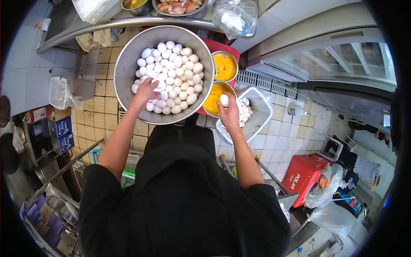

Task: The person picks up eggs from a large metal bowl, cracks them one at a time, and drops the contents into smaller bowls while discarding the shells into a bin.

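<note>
A large steel pot (124,103) holds a heap of white eggs (177,73). My left hand (147,91) reaches into the pot's left side, its fingers closed around an egg there, partly hidden among the others. In my right hand (230,112) is a white egg (224,100), gripped at the right edge of the nearer metal bowl (212,99), which holds yellow beaten-looking egg. Just behind it a second metal bowl (224,66) also contains yolks. Beside my right hand stands a whitish plastic bin (261,124) with broken eggshells (245,112) inside.
A red stool or stand (220,46) is under the bowls. Beyond the pot runs a steel counter edge (128,21) with a bowl of raw meat (177,6) and a plastic bag (234,19). A glass-door fridge (338,60) stands right; a red crate (302,175) lies lower right.
</note>
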The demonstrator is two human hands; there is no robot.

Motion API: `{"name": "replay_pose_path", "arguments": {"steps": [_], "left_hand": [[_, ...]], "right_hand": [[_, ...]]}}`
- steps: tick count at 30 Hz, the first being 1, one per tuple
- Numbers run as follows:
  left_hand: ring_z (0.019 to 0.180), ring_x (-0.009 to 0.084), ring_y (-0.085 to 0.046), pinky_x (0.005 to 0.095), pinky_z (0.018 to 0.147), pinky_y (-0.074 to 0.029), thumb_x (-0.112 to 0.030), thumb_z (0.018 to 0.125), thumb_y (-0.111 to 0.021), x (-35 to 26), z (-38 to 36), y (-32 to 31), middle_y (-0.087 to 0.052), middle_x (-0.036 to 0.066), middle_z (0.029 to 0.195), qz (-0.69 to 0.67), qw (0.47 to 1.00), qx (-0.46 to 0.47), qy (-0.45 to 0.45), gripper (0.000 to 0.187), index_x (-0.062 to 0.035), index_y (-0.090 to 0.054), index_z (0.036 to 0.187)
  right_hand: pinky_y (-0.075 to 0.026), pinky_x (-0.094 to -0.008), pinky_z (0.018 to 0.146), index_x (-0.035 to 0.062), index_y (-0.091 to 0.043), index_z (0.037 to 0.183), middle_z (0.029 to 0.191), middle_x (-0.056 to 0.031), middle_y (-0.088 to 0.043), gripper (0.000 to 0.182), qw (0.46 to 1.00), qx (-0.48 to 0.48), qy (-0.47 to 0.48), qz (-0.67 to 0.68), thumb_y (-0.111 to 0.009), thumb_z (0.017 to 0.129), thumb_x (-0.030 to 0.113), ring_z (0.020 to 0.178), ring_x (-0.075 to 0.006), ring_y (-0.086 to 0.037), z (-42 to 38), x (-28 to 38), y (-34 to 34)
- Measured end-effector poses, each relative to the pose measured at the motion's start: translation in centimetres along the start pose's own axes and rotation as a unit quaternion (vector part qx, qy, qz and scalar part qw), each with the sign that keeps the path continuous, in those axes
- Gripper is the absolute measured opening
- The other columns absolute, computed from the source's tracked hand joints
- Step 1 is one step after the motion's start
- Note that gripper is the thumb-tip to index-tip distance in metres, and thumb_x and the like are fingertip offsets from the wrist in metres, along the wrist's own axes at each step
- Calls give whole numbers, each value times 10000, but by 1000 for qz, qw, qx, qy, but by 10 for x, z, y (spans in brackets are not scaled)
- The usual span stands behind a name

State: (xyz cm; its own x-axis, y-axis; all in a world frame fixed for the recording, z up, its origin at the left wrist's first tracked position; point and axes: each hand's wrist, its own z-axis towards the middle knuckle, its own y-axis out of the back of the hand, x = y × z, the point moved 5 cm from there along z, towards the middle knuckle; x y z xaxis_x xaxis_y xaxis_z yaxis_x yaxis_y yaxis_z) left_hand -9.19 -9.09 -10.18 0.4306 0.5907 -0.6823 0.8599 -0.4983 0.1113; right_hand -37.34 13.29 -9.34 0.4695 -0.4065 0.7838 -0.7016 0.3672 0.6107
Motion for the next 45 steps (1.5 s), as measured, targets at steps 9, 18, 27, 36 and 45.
{"name": "replay_pose_path", "arguments": {"steps": [9,18,27,36,45], "left_hand": [[918,235,-673,359,803,-568,-312,1015,-588,9,-38,-58,-569,135,1261,-76,993,84,15,519,7,-458,1403],[921,249,-685,354,770,-573,-317,1019,-592,17,-44,-55,-579,156,1255,-114,991,59,25,541,27,-441,1408],[900,245,-689,367,769,-578,-335,1012,-602,11,-49,-63,-575,149,1265,-138,987,84,13,577,23,-417,1424],[931,283,-687,396,804,-586,-342,1005,-608,15,-45,-74,-544,173,1309,-141,985,104,10,676,49,-328,1480],[909,262,-682,392,782,-594,-338,986,-645,15,-58,-80,-524,186,1326,-206,967,144,36,830,70,-186,1545]], "right_hand": [[-497,-493,922,57,-510,1335,1200,-226,-616,502,998,-8,2,-61,-685,943,316,1108,-434,-607,-8,1,24],[-486,-437,997,17,-509,1365,1277,-209,-612,617,977,-142,-127,-98,-694,933,416,1185,-402,-588,-61,-108,62],[-589,-368,751,34,-508,1296,1050,-102,-649,367,767,77,-323,549,-626,1006,226,886,-248,-684,-53,-107,26],[-542,-456,781,14,-528,1249,1073,-207,-655,474,983,37,172,-56,-729,900,264,944,-398,-659,21,72,-8],[-520,-457,849,-17,-549,1200,1072,-241,-640,419,995,-42,81,44,-751,873,146,993,-409,-647,13,31,9]]}}
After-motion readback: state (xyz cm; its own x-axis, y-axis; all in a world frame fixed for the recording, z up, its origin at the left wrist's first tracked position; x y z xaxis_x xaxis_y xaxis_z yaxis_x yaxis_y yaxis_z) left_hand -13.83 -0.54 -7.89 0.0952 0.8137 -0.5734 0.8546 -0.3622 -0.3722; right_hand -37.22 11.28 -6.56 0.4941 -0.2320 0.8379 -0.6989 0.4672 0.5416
